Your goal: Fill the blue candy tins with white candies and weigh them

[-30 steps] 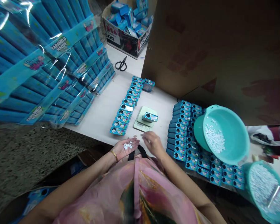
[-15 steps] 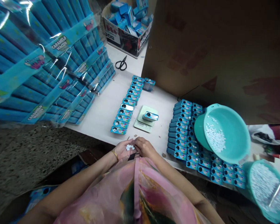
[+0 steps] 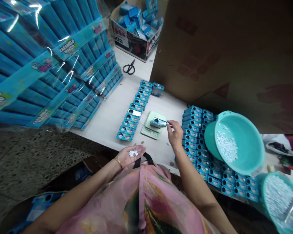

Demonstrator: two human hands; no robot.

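Note:
My left hand (image 3: 130, 156) is palm up near the table's front edge, cupping a small heap of white candies (image 3: 133, 153). A blue tin (image 3: 159, 123) with a round dark hole in its top rests on a pale green kitchen scale (image 3: 150, 132). At the tin's right end is my right hand (image 3: 175, 133), its thumb and fingers a little apart; whether the fingertips touch the tin I cannot tell. Left of the scale runs a row of similar blue tins (image 3: 134, 112), the nearest ones showing white candies in their holes.
Many blue tins (image 3: 190, 133) stand packed at the right, beside a tilted turquoise tub (image 3: 252, 143) of candies. A second tub (image 3: 265, 198) holds more candies and a scoop. Scissors (image 3: 129, 67), a carton (image 3: 129, 48) of blue boxes and wrapped display stacks (image 3: 63, 71) lie left and behind.
My right hand has left my left palm and moved forward and right to the tin on the scale. My left hand stays in place with the candies.

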